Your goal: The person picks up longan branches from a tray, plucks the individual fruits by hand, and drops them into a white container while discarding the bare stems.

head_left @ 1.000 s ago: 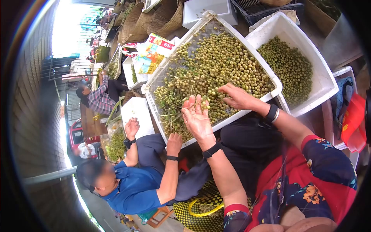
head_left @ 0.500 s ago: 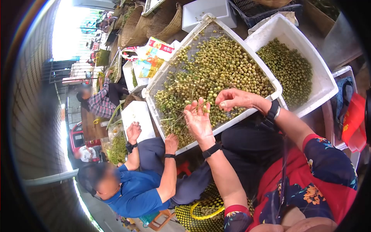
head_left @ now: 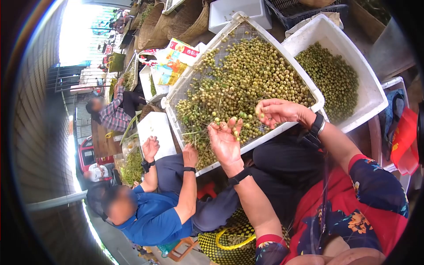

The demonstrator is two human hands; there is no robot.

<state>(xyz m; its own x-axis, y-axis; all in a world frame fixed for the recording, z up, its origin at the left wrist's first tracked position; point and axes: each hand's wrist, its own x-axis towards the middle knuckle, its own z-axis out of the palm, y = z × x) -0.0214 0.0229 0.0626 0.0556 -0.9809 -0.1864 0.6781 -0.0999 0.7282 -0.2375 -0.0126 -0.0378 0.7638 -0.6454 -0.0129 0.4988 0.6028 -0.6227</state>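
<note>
My left hand (head_left: pixel 226 143) is palm up over the near edge of a white mesh tray (head_left: pixel 316 106), its fingers curled round a thin sprig with a few round green fruits (head_left: pixel 217 119). To its right, over the same tray, my right hand (head_left: pixel 279 112) has its fingers bent inward; what they pinch, if anything, is too small to make out. The tray holds a wide heap of round yellow-green fruits (head_left: pixel 260 66), with thin stems (head_left: pixel 198 106) tangled among them on the left. Both wrists wear dark bands.
A white bin (head_left: pixel 373 95) of smaller green fruits stands right of the tray. On the left a co-worker in a blue shirt (head_left: pixel 154 216) reaches to the tray's edge. A white foam box (head_left: pixel 157 132), a printed bag (head_left: pixel 176 59) and a yellow-black woven basket (head_left: pixel 221 243) are close by.
My right hand has drawn away to the right from my left hand, and its fingers have curled more. My left hand has shifted slightly left. The co-worker's hand at the tray has moved a little.
</note>
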